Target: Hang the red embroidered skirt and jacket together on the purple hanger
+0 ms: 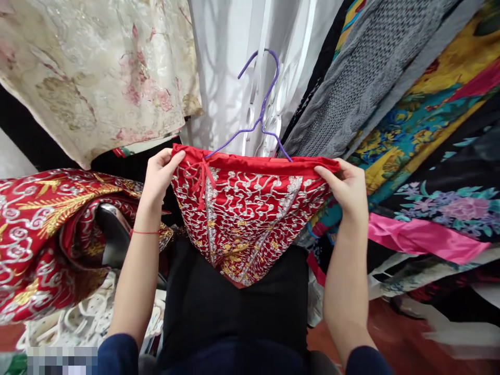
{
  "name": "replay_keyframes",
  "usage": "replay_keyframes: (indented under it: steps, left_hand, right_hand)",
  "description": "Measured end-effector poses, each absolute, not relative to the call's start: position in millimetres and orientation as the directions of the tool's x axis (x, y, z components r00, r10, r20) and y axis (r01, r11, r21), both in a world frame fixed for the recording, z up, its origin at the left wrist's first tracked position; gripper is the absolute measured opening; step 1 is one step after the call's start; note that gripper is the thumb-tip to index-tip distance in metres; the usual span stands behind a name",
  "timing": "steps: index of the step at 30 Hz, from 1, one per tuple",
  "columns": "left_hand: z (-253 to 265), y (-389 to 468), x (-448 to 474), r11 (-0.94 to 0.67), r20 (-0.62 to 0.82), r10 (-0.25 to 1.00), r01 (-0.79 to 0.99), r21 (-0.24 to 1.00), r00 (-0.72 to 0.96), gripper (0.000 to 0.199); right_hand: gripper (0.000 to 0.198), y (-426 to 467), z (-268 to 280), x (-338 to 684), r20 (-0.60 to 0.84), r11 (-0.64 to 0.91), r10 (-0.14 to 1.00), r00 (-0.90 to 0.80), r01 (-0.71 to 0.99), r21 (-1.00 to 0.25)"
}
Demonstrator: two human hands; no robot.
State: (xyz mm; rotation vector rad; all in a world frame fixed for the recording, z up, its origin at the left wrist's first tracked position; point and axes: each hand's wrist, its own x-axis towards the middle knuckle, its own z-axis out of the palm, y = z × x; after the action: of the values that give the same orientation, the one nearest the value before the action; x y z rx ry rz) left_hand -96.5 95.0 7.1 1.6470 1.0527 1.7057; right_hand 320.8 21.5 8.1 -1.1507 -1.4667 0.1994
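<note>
A red embroidered skirt with silver and gold patterns is stretched out in front of me above my lap. My left hand pinches the left end of its plain red waistband, near a red tie that dangles there. At the other end, my right hand grips the waistband between thumb and fingers. Behind the waistband a purple hanger rises, its hook upward against the white backdrop. The hanger's lower part is hidden by the skirt.
A cream floral cloth hangs at upper left, above a red and gold embroidered garment. Grey knitwear, a yellow and blue printed cloth and a pink satin band crowd the right. White hangers lie piled at lower left.
</note>
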Motion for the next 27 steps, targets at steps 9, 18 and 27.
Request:
replay_keyframes:
  steps: [9, 18, 27]
  left_hand:
    - [0, 91, -75, -0.552, 0.663, 0.683, 0.378, 0.744, -0.306, 0.032]
    - [-3, -59, -106, -0.493, 0.634, 0.758, 0.774, 0.398, 0.157, 0.026]
    - [-72, -104, -163, -0.301, 0.341, 0.94, 0.487, 0.82, 0.007, 0.034]
  right_hand:
    - [0.027, 21, 17, 302, 0.626, 0.263, 0.707, 0.331, 0.698, -0.666]
    - [0.022, -26, 25, 171, 0.745, 0.171, 0.666, 0.041, 0.964, -0.205]
    - [0.047, -46, 23, -45, 0.522, 0.7, 0.49, -0.698, 0.672, 0.242]
